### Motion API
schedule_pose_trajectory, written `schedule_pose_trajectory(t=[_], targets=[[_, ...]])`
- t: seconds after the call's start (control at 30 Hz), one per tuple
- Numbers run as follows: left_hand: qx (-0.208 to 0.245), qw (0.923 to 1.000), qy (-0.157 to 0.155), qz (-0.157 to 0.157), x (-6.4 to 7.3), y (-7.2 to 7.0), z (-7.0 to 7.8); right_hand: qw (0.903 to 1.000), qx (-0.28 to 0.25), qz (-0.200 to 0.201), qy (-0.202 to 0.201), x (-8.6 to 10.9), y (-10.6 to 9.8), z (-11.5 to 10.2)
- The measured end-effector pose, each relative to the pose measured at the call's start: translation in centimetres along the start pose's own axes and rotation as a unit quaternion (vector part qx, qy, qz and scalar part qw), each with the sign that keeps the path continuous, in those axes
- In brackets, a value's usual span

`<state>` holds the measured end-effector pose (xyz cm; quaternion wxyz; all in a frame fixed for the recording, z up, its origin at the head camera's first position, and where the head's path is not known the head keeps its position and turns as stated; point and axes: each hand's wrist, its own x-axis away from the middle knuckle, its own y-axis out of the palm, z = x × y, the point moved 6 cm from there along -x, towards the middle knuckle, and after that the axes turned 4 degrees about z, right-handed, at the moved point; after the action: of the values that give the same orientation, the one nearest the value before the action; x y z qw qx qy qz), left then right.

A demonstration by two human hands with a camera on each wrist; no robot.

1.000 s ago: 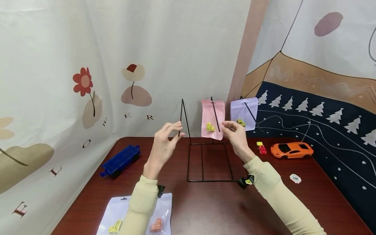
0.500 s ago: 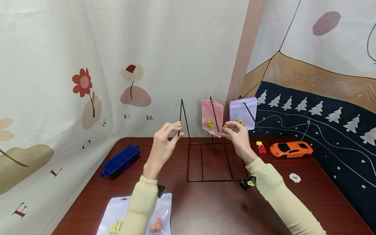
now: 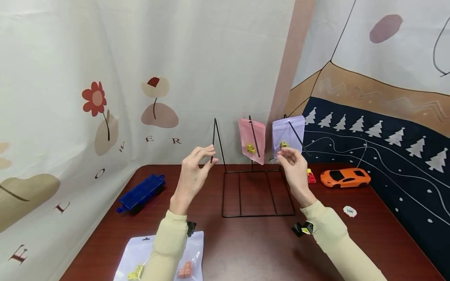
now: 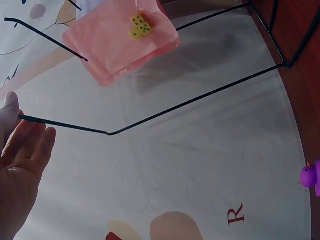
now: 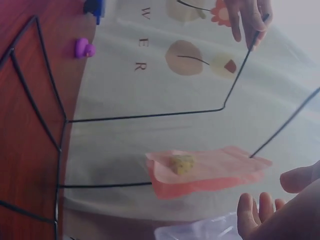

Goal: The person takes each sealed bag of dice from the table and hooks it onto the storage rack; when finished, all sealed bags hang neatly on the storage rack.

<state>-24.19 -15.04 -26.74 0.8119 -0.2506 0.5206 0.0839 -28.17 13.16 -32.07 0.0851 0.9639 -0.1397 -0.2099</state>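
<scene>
A black wire rack [image 3: 258, 215] stands on the table with upright prongs. My left hand [image 3: 191, 173] pinches the end of its left prong [image 4: 65, 125] between thumb and fingers. From the middle prong hangs a pink pouch [image 3: 246, 132] with yellow dice [image 3: 251, 148] inside, turned at a slant. On the right prong hangs a lavender pouch [image 3: 279, 130], also holding yellow dice; its lower part is partly covered by my right hand [image 3: 296, 171]. That hand's fingers are loosely bent, with a gap to the thumb in the right wrist view, and it holds nothing.
A large pale pouch [image 3: 135, 251] with yellow and orange dice lies front left, partly under my left sleeve. Around the table are a blue toy trailer [image 3: 140, 193], an orange toy car [image 3: 346, 177], a small toy truck [image 3: 311, 177], a poker chip [image 3: 349, 211] and a purple duck [image 4: 308, 177].
My right hand has let go of the pink pouch and moved right, in front of the lavender one. The pink pouch has swung to a slant. My left hand stays on the prong.
</scene>
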Motion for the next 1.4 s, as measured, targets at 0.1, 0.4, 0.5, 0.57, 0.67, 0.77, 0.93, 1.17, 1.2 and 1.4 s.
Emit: schedule_pose_trajectory(t=[0.1,0.4,0.5,0.57,0.67,0.77,0.93,1.17,1.2,1.4], targets=[[0.000,1.0000,0.003,0.002,0.0,0.0,-0.1,0.9997,-0.009,0.023,-0.009,0.2,-1.0,-0.7],[0.000,1.0000,-0.004,0.008,0.1,0.0,-0.2,0.9973,0.039,0.019,-0.060,1.0,-4.1,-3.7],[0.003,0.9999,0.003,0.013,0.1,-0.2,-0.2,0.9855,0.111,-0.012,-0.128,1.1,-4.6,-4.7],[0.005,0.9998,0.008,0.018,0.1,-0.2,-0.2,0.9744,0.144,-0.034,-0.169,1.2,-4.6,-5.4],[0.008,0.9997,0.010,0.022,0.1,-0.2,-0.3,0.9616,0.142,-0.066,-0.225,1.6,-4.2,-6.8],[0.013,0.9996,0.005,0.023,0.1,-0.1,-0.3,0.9547,0.118,-0.102,-0.253,1.9,-3.8,-7.8],[0.017,0.9996,-0.005,0.023,0.1,0.0,-0.3,0.9525,0.104,-0.139,-0.250,1.6,-3.7,-7.9],[0.022,0.9991,-0.004,0.035,0.3,0.0,-0.5,0.9523,0.107,-0.131,-0.254,1.4,-4.2,-7.2],[0.025,0.9990,-0.003,0.038,0.4,-0.1,-0.5,0.9533,0.102,-0.132,-0.252,1.4,-4.2,-7.2],[0.028,0.9983,0.011,0.051,0.6,-0.2,-0.6,0.9591,0.050,-0.123,-0.250,1.3,-4.3,-6.9]])
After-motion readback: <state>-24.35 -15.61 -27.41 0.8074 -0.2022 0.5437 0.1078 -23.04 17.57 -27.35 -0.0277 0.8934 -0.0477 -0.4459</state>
